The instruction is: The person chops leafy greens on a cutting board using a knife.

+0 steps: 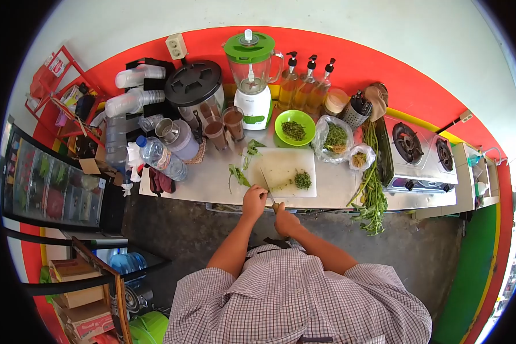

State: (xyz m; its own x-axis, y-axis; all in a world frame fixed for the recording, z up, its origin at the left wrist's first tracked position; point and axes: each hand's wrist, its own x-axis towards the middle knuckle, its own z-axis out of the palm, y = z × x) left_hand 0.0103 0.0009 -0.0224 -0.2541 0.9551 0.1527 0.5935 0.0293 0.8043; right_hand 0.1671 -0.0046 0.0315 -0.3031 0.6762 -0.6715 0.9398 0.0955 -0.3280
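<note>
A knife (268, 184) is in my right hand (287, 221), fingers wrapped round its handle just in front of the counter's edge. Its blade points up and left over the white cutting board (295, 159). My left hand (254, 202) is closed close to the blade, at the board's lower left corner; what its fingers hold, if anything, is hidden. On the board's right side sits a small heap of chopped greens (303, 180), with green bits scattered beside it. Leafy green sprigs (238, 175) lie at the board's left edge. Behind the board, a lime-green bowl (279, 139) contains more chopped greens.
Along the back stand a blender (254, 109), pump bottles (288, 83) and brown glasses (216, 135). To the right are plastic bags of greens (331, 137), long leafy stalks (374, 195) and a gas stove (421, 152). Leftward is a water bottle (161, 159).
</note>
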